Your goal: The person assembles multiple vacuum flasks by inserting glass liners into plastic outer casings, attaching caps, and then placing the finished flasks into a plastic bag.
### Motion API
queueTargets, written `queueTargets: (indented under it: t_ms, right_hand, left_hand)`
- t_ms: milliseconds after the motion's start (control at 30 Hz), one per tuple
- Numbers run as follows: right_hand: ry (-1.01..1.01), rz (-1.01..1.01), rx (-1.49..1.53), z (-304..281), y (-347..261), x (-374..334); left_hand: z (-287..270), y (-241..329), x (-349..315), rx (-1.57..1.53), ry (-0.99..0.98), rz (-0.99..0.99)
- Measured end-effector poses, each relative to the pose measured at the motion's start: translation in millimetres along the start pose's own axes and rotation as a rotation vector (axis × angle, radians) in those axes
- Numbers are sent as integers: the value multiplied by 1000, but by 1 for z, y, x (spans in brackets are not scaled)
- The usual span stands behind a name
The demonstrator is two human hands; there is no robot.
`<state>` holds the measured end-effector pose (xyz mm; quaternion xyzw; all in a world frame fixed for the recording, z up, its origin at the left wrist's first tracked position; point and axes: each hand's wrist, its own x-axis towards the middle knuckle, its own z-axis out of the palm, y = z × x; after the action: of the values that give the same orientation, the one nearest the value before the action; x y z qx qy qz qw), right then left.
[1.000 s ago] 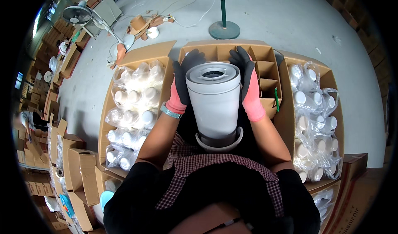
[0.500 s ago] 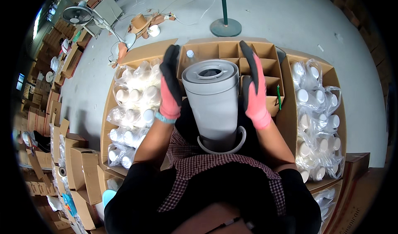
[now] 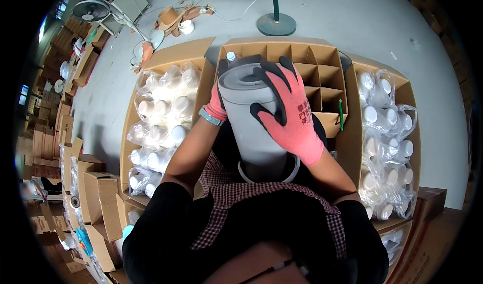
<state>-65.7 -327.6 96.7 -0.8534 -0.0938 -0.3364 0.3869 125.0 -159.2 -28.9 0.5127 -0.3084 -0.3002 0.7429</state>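
A tall grey cylindrical canister with a ridged, recessed lid stands in front of me, close to my apron. A pale loop handle curves round its lower end. My left hand, in a pink glove with black fingers, clasps the canister's upper left side; its fingertips are partly hidden behind the lid. My right hand, gloved alike, lies over the right side, with fingers on the lid's edge and the thumb against the wall. Both hands hold the canister between them.
Beyond it stands a divided cardboard box with a clear bottle and a green strip. Open cartons of white-capped bottles in plastic flank me: a left carton and a right carton. A fan and a pole base stand farther off.
Both hands were held apart beside the canister, not touching it. They have closed in on it, the right one across the lid's edge and the left one round the far left side.
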Motion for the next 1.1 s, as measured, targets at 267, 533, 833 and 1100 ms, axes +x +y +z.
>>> queueTargets:
  t_ms: [267,533,833,1100]
  right_hand:
    - [-359,188,1295,36,118,26]
    - [-92,262,849,32,109,54]
    - [-41,-82,587,-8,30,-4]
    - [-313,195,1101,43,65,56]
  left_hand:
    - [143,117,-53,1337,58,510]
    - [155,170,-40,1035,261,892]
    - [86,68,-41,-58,-4,303]
    - [175,177,-51,1462,88,628]
